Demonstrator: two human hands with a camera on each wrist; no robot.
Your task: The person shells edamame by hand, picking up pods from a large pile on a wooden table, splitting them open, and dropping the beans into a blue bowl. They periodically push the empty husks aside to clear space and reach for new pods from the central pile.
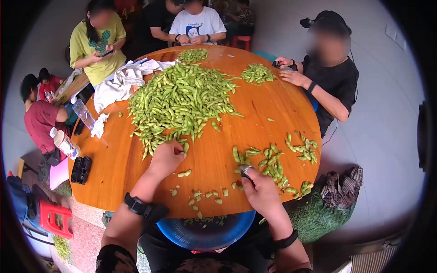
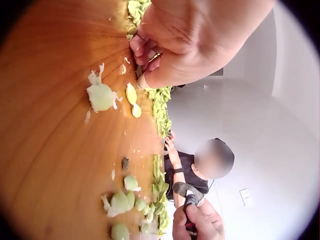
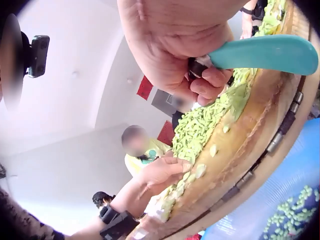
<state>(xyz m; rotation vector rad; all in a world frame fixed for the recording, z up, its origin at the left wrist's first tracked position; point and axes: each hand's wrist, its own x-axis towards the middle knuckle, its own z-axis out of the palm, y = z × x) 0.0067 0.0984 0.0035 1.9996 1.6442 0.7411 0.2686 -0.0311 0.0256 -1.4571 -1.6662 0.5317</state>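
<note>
1. Blue basin [image 1: 207, 239]: at the near side, below the table edge; green beans visible inside.
2. Table [image 1: 111, 170]: wooden, round. Beans [image 1: 218, 200] lie loose along its near edge, between and below the hands.
3. Right hand [image 1: 263, 193]: fingers curled, gripping a tool [image 3: 270, 52] with a teal handle, over the near right of the table. Tool type cannot be told.
4. Left hand [image 1: 166, 159]: fingers bent, thumb and fingertips pinching a pod [image 1: 185, 148] at the near edge of the heap [image 1: 182, 98].
5. Right pile [image 1: 274, 168]: pods, just beyond and to the right of the right hand.
6. Left side of table, near to far: black case [image 1: 81, 169], white bottle [image 1: 67, 144], clear bottle [image 1: 83, 113].
7. Heap: green pods, occupying the middle and far part of the table, directly beyond the left hand. White cloth [image 1: 111, 93] lies to its far left.
8. Two small piles stand farther off: one [image 1: 257, 73] at far right, one [image 1: 192, 55] beyond the heap.
9. Persons: one in black [image 1: 334, 82] at far right, hands at the table; one in yellow [image 1: 98, 43] at far left, holding a phone [image 1: 105, 53]; one in white [image 1: 198, 25] at the far side.
</note>
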